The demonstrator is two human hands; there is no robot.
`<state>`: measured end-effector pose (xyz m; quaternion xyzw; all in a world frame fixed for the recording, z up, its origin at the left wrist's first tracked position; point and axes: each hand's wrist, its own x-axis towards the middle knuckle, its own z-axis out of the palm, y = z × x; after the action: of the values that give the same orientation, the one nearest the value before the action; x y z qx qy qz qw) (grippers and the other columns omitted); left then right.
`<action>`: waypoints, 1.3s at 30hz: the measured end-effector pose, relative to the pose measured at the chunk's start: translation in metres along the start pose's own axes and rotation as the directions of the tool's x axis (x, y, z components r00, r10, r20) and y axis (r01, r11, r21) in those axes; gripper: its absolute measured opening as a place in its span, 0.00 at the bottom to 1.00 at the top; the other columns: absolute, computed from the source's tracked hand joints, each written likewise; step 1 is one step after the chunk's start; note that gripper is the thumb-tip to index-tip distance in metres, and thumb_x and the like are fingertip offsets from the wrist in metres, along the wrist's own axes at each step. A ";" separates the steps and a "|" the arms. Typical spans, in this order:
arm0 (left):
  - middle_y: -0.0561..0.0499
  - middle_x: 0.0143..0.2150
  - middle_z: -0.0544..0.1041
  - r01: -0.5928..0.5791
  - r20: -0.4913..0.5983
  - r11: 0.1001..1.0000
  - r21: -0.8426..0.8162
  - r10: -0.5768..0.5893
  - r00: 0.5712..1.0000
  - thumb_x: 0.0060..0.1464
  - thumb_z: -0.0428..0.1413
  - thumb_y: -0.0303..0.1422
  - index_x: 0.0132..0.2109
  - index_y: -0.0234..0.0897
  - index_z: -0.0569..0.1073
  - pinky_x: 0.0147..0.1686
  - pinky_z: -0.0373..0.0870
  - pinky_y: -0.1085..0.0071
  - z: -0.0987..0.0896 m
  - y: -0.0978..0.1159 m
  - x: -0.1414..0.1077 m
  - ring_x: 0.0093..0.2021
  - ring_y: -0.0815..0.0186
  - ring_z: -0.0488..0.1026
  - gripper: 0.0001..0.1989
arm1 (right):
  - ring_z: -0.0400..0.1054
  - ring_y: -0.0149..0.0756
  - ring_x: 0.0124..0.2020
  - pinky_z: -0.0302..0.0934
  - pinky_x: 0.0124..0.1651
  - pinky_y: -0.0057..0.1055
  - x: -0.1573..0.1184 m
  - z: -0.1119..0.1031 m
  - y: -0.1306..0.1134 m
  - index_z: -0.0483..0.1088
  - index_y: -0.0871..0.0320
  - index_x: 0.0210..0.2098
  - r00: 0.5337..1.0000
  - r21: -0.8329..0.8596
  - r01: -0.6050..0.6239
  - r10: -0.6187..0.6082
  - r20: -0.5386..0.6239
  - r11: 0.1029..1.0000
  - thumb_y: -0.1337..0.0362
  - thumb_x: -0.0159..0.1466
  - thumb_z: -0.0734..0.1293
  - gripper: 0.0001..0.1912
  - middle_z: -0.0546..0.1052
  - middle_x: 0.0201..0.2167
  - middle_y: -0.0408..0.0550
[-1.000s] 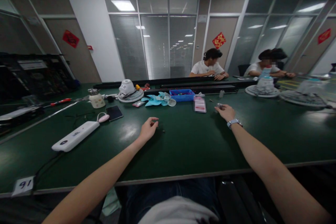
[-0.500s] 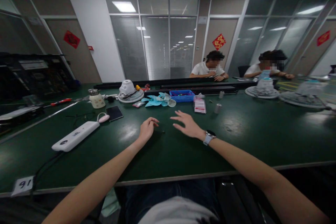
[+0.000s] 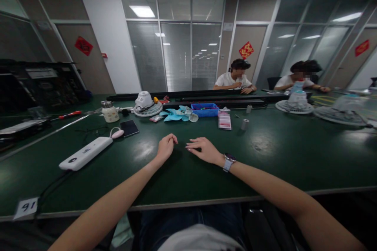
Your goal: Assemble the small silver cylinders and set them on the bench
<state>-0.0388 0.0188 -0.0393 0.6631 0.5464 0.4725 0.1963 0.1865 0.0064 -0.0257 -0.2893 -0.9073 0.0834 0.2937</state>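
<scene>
My left hand (image 3: 166, 146) is closed over the green tabletop, its fingers curled inward. Whatever they hold, if anything, is hidden from me. Facing it across a small gap is my right hand (image 3: 204, 150), palm down and low over the table, with fingers stretched toward the left and nothing visible in them. Beyond both hands lie light-blue fan blades (image 3: 175, 114), a blue tray (image 3: 205, 110) of small parts and a pink-and-white packet (image 3: 225, 119). A small metal cylinder (image 3: 245, 124) stands to the right of the packet.
At left are a white power strip (image 3: 86, 153), a phone (image 3: 129, 128) and a cream bottle (image 3: 109, 112). A white fan head (image 3: 144, 104) sits behind them. Black rails (image 3: 220, 102) cross the table's back. Two people sit opposite, near another fan (image 3: 296, 102).
My right hand has lowered, and its fingers have drawn closer together. My left fingers have curled in. A tiny dark thing on the table between the hands no longer shows.
</scene>
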 end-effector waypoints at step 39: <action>0.53 0.27 0.75 -0.027 0.097 1.000 0.012 0.026 0.995 0.52 0.43 0.28 0.28 0.38 0.72 0.33 0.65 0.73 0.000 0.008 -0.004 0.30 0.66 0.71 0.13 | 0.74 0.44 0.38 0.65 0.39 0.35 -0.077 -0.128 0.217 0.78 0.56 0.39 0.377 0.010 -0.831 0.577 -0.725 0.556 0.57 0.61 0.65 0.13 0.81 0.38 0.52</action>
<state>-0.0344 0.0124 -0.0354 0.6936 0.5306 0.4388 0.2118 0.4146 0.1376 -0.0284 -0.7113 -0.5210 -0.0710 0.4665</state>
